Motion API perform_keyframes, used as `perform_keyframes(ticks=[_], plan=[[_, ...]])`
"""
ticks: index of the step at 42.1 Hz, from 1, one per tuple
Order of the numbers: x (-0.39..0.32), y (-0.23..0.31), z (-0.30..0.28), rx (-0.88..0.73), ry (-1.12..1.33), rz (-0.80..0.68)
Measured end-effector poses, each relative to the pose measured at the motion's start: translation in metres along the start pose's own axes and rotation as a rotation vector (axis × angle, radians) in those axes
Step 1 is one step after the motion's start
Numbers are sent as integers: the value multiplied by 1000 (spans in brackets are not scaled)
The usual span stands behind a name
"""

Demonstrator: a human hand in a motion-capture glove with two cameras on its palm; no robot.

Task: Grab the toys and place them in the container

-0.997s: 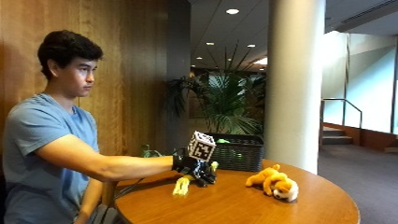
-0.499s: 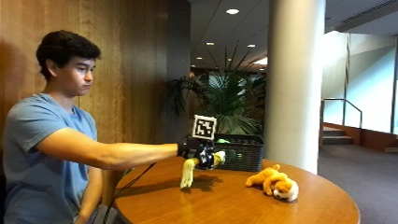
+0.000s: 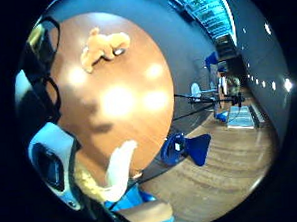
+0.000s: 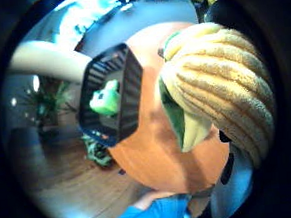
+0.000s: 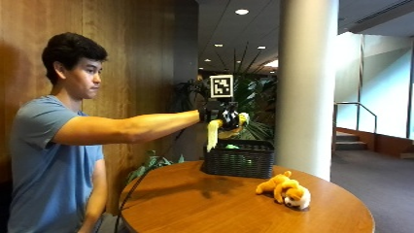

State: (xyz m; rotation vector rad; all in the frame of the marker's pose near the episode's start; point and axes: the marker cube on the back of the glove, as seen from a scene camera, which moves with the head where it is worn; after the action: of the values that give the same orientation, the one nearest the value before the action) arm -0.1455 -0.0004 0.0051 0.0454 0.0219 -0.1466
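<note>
My gloved right hand (image 5: pixel 222 116) grips a yellow plush toy (image 5: pixel 214 132), held high above the round wooden table (image 5: pixel 194 204) and just over the near rim of the black basket (image 5: pixel 238 158). The toy's tail hangs down toward the basket. In the thumb side palm view the ribbed yellow plush (image 4: pixel 218 79) fills the space by the palm, and the basket (image 4: pixel 112 94) shows a green toy (image 4: pixel 104 99) inside. An orange plush dog (image 5: pixel 284 188) lies on the table at the right, also seen as the orange plush dog (image 3: pixel 102 46) in the little finger side palm view.
A white pillar (image 5: pixel 305 87) and potted plants (image 5: pixel 252 104) stand behind the basket. Blue chairs (image 3: pixel 185 149) sit on the floor beside the table. The person's other arm hangs beside the body.
The hand has risen from the tabletop with the yellow toy and moved toward the basket, now hanging over its near rim.
</note>
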Motion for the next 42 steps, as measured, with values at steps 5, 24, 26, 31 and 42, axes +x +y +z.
perform_keyframes(ticks=[5, 24, 26, 31, 42], plan=[[-14, -14, -30, 35, 22, 46], [-174, -85, -87, 107, -178, 205], [-184, -84, -85, 120, -136, 45], [-167, -76, -68, 110, -168, -189], [-202, -81, -34, 67, -198, -205]])
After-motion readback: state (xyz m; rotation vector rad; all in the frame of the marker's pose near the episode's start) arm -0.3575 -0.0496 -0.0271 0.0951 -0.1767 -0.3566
